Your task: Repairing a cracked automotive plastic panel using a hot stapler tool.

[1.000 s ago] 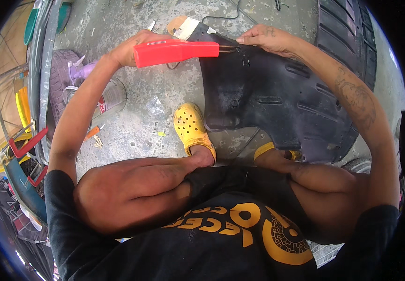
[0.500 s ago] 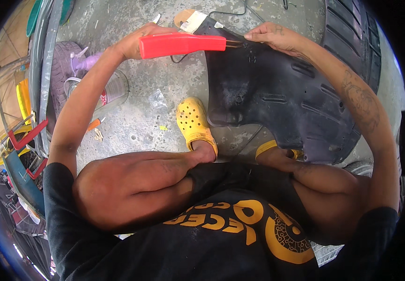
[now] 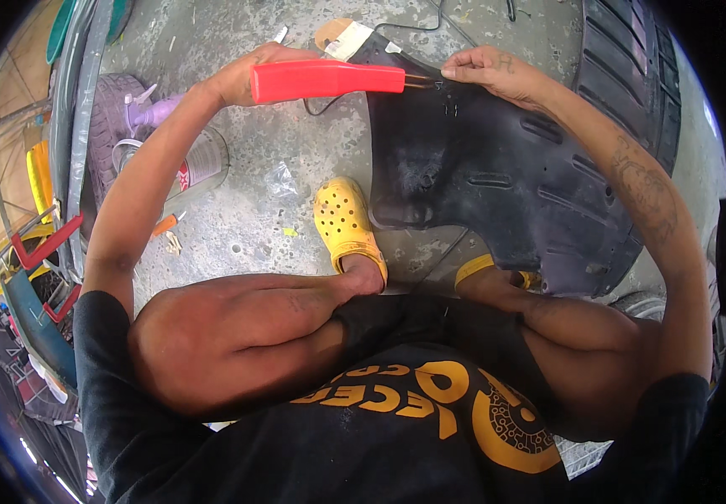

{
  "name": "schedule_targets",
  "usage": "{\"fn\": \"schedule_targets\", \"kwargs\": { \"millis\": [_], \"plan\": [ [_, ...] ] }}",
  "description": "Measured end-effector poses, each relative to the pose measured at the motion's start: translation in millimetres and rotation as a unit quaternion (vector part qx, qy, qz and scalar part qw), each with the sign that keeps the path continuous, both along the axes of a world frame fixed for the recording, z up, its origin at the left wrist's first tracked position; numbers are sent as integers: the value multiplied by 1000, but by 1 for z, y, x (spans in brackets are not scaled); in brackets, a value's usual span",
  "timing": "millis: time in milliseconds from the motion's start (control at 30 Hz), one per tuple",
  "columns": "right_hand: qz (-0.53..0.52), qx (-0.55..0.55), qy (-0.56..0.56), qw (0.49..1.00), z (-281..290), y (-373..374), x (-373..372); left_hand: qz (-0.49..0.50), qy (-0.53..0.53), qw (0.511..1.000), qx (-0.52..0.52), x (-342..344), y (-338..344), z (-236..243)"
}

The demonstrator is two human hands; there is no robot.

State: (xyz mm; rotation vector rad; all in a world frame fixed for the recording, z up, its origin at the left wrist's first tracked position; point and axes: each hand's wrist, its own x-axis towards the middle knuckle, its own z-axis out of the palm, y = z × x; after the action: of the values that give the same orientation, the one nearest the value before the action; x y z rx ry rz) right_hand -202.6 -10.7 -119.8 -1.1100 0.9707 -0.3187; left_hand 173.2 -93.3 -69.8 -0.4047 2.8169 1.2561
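Note:
My left hand [image 3: 243,80] is closed around a red hot stapler [image 3: 329,80], a gun-shaped tool with two thin metal prongs. Its prongs point right and meet the upper edge of a black plastic panel [image 3: 489,151], close to some small wire marks. On that same edge, just right of the prong tips, my right hand [image 3: 497,74] pinches the plastic between thumb and fingers. The panel lies over the floor in front of my right foot, with slots and ribs pressed into it. Most of my left fingers are hidden behind the tool.
Another ribbed black panel [image 3: 623,76] lies at the far right. Left of me are a tire [image 3: 111,118], a purple spray bottle [image 3: 154,113], a can [image 3: 205,160] and an orange-handled tool [image 3: 165,224]. A black cable [image 3: 417,27] runs behind the panel. My yellow clog [image 3: 342,217] stands beside it.
My right hand has shifted very slightly to the right along the panel's edge. The stapler stays at nearly the same spot, and the whole view has moved a little.

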Motion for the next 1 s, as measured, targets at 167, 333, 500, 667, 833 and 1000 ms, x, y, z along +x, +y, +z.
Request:
{"fn": "schedule_targets", "kwargs": {
  "millis": [167,333,500,667,833,1000],
  "plan": [
    [9,3,18,1000,2,-1,0,13,12,1000,20,4,3,-4],
    [24,8,-10,1000,1,-3,0,11,-12,1000,11,9,-5,-9],
    [34,-3,2,999,4,-2,-3,21,-19,999,41,0,-3,-6],
    [37,4,13,999,20,-3,3,8,-8,1000,3,5,-3,-2],
    [4,12,-4,1000,3,1,1,-3,28,1000,-11,2,-4,-8],
    [9,12,-3,1000,11,3,3,34,-8,998,54,1,2,-1]
  ]
}}
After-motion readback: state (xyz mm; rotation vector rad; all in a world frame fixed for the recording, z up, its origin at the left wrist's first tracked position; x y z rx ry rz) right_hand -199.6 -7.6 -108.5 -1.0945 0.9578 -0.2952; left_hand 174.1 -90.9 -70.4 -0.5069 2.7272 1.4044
